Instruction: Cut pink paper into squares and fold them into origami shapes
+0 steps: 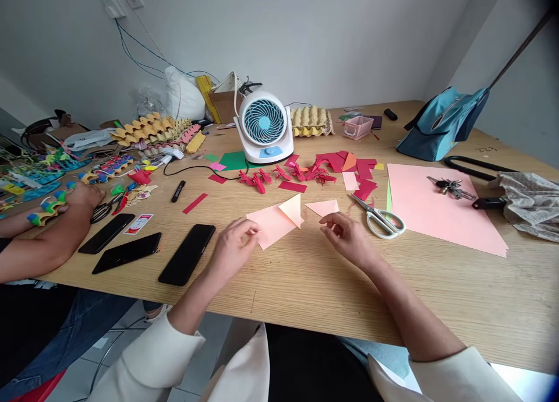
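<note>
Left forearm comes in from lower left, wrist above the bench (271,291) edge, left hand (236,242) palm-down, fingers bent. Its thumb and index sit at the left edge of a pink sheet (273,230); cannot tell if the grip is clamped on it. Sheet lies between the hands, upper-right corner folded into a raised pale flap (292,211).

Right forearm angles in from lower right, right hand (347,239) turned inward, fingers curled, thumb slightly apart from index, nothing pinched in the grip. Fingertips at lower edge of a small pink piece (325,206), right of the sheet. White-handled scissors (382,221) just right of that hand; black phone (187,254) left of the left hand.
</note>
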The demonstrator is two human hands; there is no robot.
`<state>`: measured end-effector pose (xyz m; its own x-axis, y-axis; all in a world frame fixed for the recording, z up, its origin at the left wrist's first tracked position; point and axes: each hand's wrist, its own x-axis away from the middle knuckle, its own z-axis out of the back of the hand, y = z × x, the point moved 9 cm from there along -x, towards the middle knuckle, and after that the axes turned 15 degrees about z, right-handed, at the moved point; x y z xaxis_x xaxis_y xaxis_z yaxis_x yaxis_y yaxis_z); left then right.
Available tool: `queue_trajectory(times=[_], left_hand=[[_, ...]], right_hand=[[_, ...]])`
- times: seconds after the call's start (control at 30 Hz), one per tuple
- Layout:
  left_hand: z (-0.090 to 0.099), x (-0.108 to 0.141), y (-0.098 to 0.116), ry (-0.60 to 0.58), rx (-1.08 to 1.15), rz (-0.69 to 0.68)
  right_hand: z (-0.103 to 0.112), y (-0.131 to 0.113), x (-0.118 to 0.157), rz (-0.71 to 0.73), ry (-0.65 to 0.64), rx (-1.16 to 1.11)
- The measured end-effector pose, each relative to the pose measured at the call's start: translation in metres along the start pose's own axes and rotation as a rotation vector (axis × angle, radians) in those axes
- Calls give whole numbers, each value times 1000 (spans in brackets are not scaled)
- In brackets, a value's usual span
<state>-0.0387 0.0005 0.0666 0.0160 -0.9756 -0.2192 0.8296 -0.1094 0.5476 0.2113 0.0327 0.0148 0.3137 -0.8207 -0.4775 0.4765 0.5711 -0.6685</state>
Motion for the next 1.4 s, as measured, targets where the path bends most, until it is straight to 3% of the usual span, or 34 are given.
queue_trajectory(times=[0.13,0.2,0.3,0.37,0.43,0.53,0.7,0.8,0.93,1.13,1.27,1.4], left_hand=[[-35,-19,61,-255,468,-38],[-54,-30,75,-328,639,-7],[-85,-46,74,-382,808,79],[-102,-53,66,-353,881,116],[-118,-54,56,-331,915,146],[-135,-53,41,-336,916,187],[-132,-53,24,-271,842,201],[-127,-51,27,-245,782,141],[-134,-42,40,-300,725,28],[-136,-39,43,-299,694,-61],[-138,-40,41,-301,693,-68],[-142,-38,44,-344,694,-73]], right_hand=[[-26,-19,2,-36,-138,-509],[-28,-24,3,-47,-153,-658],[-17,-13,1,-111,-50,-675],[-14,-5,2,-174,-7,-689],[-19,2,4,-229,-23,-671],[-23,11,7,-261,-45,-452],[-2,28,4,-270,48,-266],[33,56,-5,-363,106,-134],[90,103,-29,-517,196,57],[137,151,-50,-579,339,130],[137,155,-39,-530,442,211],[102,133,-29,-447,381,217]])
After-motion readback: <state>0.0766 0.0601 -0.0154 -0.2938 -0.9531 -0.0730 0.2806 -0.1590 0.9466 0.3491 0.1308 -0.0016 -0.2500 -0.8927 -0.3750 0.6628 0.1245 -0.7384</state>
